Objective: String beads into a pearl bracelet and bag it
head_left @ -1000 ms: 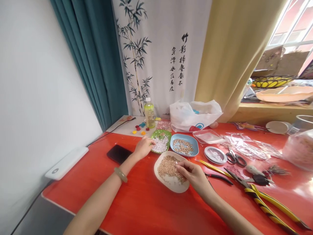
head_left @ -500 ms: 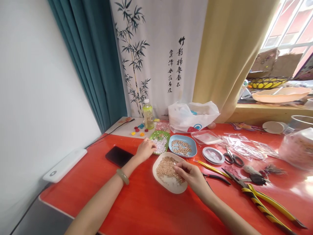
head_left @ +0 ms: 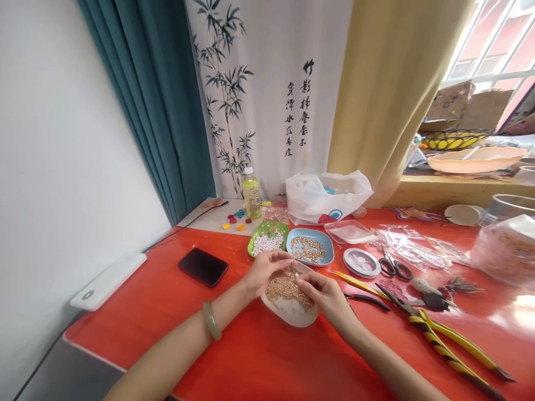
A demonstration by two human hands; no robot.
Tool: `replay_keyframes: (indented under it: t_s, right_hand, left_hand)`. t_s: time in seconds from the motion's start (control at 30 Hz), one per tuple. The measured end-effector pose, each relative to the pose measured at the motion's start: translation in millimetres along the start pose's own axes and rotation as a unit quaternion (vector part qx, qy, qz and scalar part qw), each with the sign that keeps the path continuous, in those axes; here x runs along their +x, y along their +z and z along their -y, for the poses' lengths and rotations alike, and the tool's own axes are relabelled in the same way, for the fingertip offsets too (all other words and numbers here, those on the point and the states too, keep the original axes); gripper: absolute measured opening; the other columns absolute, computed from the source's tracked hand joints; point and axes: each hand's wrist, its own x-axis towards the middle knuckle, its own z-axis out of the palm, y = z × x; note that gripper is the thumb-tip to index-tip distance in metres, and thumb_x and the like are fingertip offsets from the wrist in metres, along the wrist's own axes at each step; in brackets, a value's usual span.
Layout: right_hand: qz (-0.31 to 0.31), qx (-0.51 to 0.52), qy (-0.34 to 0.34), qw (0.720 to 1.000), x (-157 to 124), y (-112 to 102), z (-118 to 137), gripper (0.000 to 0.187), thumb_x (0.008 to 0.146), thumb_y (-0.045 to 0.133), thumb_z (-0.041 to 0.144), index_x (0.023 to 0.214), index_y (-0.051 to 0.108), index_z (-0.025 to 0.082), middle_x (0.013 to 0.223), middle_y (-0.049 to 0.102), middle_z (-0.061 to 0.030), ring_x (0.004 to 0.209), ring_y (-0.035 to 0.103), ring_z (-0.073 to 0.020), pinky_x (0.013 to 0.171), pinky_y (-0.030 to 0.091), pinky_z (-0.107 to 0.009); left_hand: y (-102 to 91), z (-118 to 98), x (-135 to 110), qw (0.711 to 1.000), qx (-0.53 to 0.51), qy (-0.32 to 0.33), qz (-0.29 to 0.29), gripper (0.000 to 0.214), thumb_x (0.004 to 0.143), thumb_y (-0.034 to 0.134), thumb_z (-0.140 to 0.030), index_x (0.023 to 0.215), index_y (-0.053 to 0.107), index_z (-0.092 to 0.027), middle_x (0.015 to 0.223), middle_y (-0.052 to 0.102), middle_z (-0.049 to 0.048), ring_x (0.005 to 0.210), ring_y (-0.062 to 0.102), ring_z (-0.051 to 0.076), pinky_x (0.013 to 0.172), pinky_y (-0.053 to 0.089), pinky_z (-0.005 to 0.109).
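Note:
My left hand (head_left: 267, 272) is over the upper left of a white dish (head_left: 295, 316), its thumb and fingers pinched together. On the dish's right side my right hand (head_left: 326, 295) also makes a pinch, close to the left fingertips. Whatever either pinch holds is too small to make out. Small gold beads (head_left: 284, 289) cover much of the white dish. Behind it stands a green dish (head_left: 251, 248) of pearly white beads (head_left: 267, 241). Beside that, a blue dish (head_left: 330, 253) contains larger gold beads (head_left: 307, 249).
A black phone (head_left: 203, 267) lies left of my left forearm. To the right are a round lidded case (head_left: 361, 262), scissors (head_left: 396, 267), yellow-black long-nose pliers (head_left: 438, 334) and clear plastic packets (head_left: 412, 245). A bottle (head_left: 251, 196) and a white plastic bag (head_left: 307, 197) stand at the back.
My left hand has moved from the green dish of white beads to the white dish, close to my right hand. The right hand keeps its pinch over the white dish.

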Motion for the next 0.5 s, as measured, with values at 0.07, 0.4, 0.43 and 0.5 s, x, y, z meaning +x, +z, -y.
replay_keyframes:
  t_s: [0.07, 0.4, 0.43, 0.5]
  right_hand:
    - [0.002, 0.000, -0.002, 1.000, 0.4, 0.0, -0.6, 0.032, 0.070, 0.055, 0.047, 0.064, 0.054, 0.016, 0.050, 0.039, 0.0057, 0.044, 0.036, -0.0079, 0.044, 0.030, -0.022]
    - [0.007, 0.002, -0.010, 1.000, 1.2, -0.9, -0.8, 0.030, 0.073, 0.054, 0.045, 0.067, 0.056, 0.016, 0.051, 0.038, 0.0057, 0.045, 0.035, -0.0075, 0.044, 0.030, -0.021]
    - [0.008, 0.000, -0.008, 1.000, 1.2, -1.1, -0.7, 0.031, 0.073, 0.053, 0.045, 0.067, 0.056, 0.016, 0.051, 0.038, 0.0058, 0.045, 0.035, -0.0075, 0.044, 0.030, -0.021]
    - [0.011, -0.005, -0.005, 1.000, 1.1, -1.3, -0.7, 0.031, 0.073, 0.053, 0.046, 0.067, 0.056, 0.015, 0.051, 0.037, 0.0058, 0.045, 0.035, -0.0075, 0.044, 0.030, -0.021]
  left_hand:
    - [1.0, 1.3, -1.1, 0.999, -0.035, -0.016, -0.004, 0.023, 0.058, 0.073, -0.023, 0.075, 0.064, -0.010, 0.076, 0.064, 0.0053, 0.066, 0.057, 0.009, 0.061, 0.044, 0.019]
    - [-2.8, 4.1, -1.6, 0.995, -0.082, -0.057, 0.008, 0.020, 0.060, 0.073, -0.017, 0.077, 0.066, -0.009, 0.072, 0.065, 0.0037, 0.063, 0.059, 0.008, 0.063, 0.046, 0.018]
    - [-2.9, 4.3, -1.3, 0.995, -0.082, -0.059, 0.008, 0.020, 0.060, 0.073, -0.017, 0.077, 0.066, -0.009, 0.072, 0.065, 0.0040, 0.063, 0.059, 0.008, 0.063, 0.046, 0.018]
    - [-3.7, 5.3, -0.1, 0.995, -0.081, -0.064, 0.003, 0.020, 0.060, 0.073, -0.017, 0.077, 0.066, -0.009, 0.073, 0.066, 0.0047, 0.061, 0.059, 0.007, 0.062, 0.046, 0.018]
